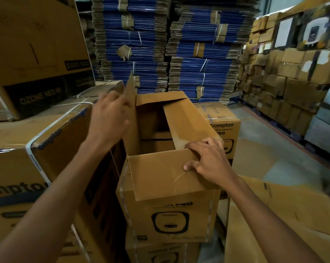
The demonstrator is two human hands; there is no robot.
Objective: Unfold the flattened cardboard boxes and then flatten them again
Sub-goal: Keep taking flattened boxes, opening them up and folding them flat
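The plain brown corrugated cardboard box with a black appliance outline printed on its front (pixel 168 209) stands opened up right in front of me, on top of a second printed brown carton (pixel 160 251). Its near short flap (pixel 160 173) lies folded over the mouth, and the right long flap (pixel 187 122) slopes down into the box. The left long flap (pixel 131 114) stands upright.

My right grip (pixel 207 158) is spread wide and holds nothing. The thumb presses on the near short flap and the fingertips rest on the corner of the right long flap.

My left grip (pixel 109 118) is blurred against the outer face of the upright flap. The fingers look fairly straight, but I cannot tell whether they pinch it.

I judge the box empty and light, so it could slide on the carton below if I push sideways. The panels look stiff, bending only at the creases. I'd take each flap by its free edge, near the middle. To collapse the shell I'd press on opposite corners.
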